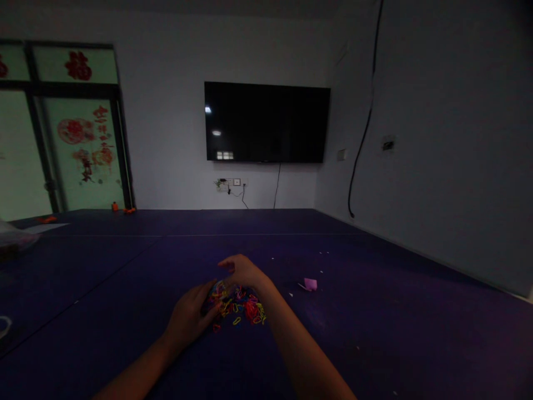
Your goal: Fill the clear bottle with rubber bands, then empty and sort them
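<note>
A small heap of coloured rubber bands in red, yellow, blue and pink lies on the dark purple tabletop. My left hand rests against the left side of the heap, its fingers stretched and the thumb apart along the near edge. Over the far side of the heap curves my right hand, its fingers bent to the left and apart from the thumb. No band shows clearly within either hand. Part of the heap is hidden behind the fingers. A loose yellow band lies just in front.
Right of the heap lies a crumpled pink paper piece among white scraps. A clear plastic bag is at the left edge, near a white ring. Small orange objects stand at the far edge. A television hangs beyond.
</note>
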Action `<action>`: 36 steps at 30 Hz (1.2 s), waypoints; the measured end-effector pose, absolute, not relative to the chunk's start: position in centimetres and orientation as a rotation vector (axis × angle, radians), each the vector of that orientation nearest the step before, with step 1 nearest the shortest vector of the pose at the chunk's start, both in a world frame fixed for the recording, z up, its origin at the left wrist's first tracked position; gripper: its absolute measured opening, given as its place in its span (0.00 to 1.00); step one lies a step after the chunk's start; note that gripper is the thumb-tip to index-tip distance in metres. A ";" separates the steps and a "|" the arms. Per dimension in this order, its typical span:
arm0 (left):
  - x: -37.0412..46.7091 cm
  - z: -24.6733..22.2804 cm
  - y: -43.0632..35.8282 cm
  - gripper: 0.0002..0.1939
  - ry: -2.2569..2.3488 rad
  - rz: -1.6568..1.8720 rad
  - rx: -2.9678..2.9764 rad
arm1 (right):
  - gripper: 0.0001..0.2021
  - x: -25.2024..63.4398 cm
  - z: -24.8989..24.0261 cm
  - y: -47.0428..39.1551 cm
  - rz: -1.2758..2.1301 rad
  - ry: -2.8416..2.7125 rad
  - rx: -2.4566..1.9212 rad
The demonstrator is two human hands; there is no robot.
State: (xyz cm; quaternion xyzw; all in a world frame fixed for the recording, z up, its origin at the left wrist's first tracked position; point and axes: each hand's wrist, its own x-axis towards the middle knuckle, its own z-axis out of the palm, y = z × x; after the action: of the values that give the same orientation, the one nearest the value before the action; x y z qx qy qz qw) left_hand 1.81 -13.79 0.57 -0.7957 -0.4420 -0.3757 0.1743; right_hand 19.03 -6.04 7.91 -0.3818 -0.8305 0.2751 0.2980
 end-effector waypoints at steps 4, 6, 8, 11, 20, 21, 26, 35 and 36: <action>1.9 0.5 -13.9 0.22 -1.190 -1.069 -2.245 | 0.24 19.1 7.6 -6.2 0.774 -2.334 -0.993; 1.9 0.5 -13.9 0.21 -1.221 -1.086 -2.259 | 0.23 18.9 7.4 -6.2 0.785 -2.342 -0.999; 1.9 0.5 -13.8 0.21 -1.313 -1.119 -2.277 | 0.22 18.8 7.3 -6.1 0.791 -2.298 -1.006; 2.0 0.9 -13.7 0.23 -1.569 -1.239 -2.247 | 0.17 18.8 7.8 -5.9 0.746 -2.164 -1.034; 0.7 2.2 -12.8 0.27 -2.105 -1.904 -1.642 | 0.14 16.6 6.9 -9.2 0.182 -2.328 -1.261; 0.4 2.2 -12.7 0.26 -2.130 -1.934 -1.574 | 0.15 15.7 6.0 -10.0 0.110 -2.408 -1.236; -0.4 1.7 -12.2 0.25 -2.121 -2.046 -1.383 | 0.21 11.6 1.8 -13.3 -0.111 -2.660 -0.972; 0.0 1.6 -12.4 0.24 -2.067 -2.037 -1.477 | 0.24 11.4 2.0 -13.3 -0.001 -2.586 -1.419; 0.1 1.7 -12.5 0.24 -2.075 -2.027 -1.486 | 0.23 11.6 2.0 -13.0 -0.004 -2.533 -1.513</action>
State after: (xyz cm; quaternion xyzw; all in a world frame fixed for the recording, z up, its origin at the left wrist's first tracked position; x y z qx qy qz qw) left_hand 0.11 -12.46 1.74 -0.4551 -0.6356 -0.6208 -0.0589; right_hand 11.60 -13.05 1.99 -0.5105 -0.8545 -0.0013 0.0955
